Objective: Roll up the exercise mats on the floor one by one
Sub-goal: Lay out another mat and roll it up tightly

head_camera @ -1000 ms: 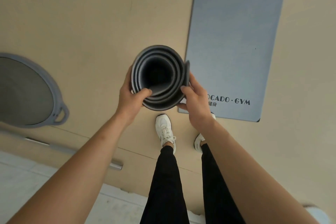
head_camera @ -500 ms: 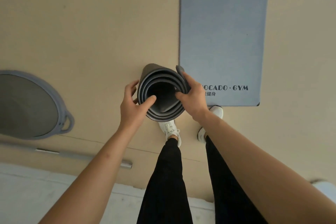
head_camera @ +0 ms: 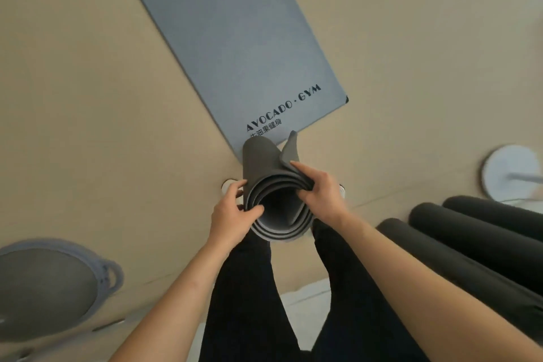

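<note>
The tan floor (head_camera: 88,97) carries one big blue-grey mat (head_camera: 235,47), lying flat and unrolled. Its long axis runs on a slant from the upper left of the frame down toward the centre, and the short end with the printed lettering is nearest the person's feet. That one, I'd say, is yet to be done. At the lower right, three dark rolled mats (head_camera: 484,229) lie side by side, so a good part of the job looks finished.

In the centre of the frame, the person holds a grey roll (head_camera: 273,194) up off the floor, just in front of the flat mat's near end. It stands nearly on end: the open mouth faces up at the camera and its long axis points down toward the floor, leaning a little to the top of the frame. The coils look loose, and the outer flap (head_camera: 289,147) sticks out at the upper right, so it wants tightening.

Each grip is clamped on the roll's rim. The right hand (head_camera: 320,194) pinches the layers, and the left hand (head_camera: 232,214) has its thumb hooked inside.
</note>
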A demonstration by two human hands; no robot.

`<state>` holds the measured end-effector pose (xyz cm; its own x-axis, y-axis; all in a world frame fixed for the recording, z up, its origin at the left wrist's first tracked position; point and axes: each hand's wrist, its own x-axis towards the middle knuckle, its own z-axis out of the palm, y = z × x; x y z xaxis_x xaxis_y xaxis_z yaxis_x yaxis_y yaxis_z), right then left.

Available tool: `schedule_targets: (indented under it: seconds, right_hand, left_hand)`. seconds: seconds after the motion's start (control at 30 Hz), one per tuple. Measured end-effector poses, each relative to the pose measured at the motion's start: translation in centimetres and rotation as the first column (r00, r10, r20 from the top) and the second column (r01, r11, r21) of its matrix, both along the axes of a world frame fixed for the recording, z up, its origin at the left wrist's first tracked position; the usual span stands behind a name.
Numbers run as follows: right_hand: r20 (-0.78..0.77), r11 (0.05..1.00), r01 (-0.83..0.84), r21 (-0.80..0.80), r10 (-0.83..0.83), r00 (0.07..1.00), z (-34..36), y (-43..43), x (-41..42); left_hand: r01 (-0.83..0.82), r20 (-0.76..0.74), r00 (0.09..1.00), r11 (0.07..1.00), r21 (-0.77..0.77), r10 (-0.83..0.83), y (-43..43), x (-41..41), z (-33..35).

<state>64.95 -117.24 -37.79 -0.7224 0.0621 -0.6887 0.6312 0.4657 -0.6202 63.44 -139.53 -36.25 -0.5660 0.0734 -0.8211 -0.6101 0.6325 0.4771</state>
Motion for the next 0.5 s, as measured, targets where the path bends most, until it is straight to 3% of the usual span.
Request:
schedule_targets:
  seconds: [0.17,0.3,0.5]
  right_hand:
    - [-0.008,0.958,0.284,0.027,-0.284,0.959,1.0,10.8,6.0]
    - [-0.003,0.865,0.501,0.032,-0.501,0.865,2.5,19.1,11.3]
    - [-0.037,0.686,0.727,0.028,-0.726,0.687,3.2,26.4,18.2]
  left_hand:
    - [0.325,-0.03,0.946,0.945,0.044,-0.324,12.6,-0.7,0.6]
    - [0.573,-0.045,0.82,0.817,0.066,-0.571,23.0,0.0,1.2]
    - [0.788,-0.092,0.615,0.611,0.078,-0.783,34.1,2.5,1.3]
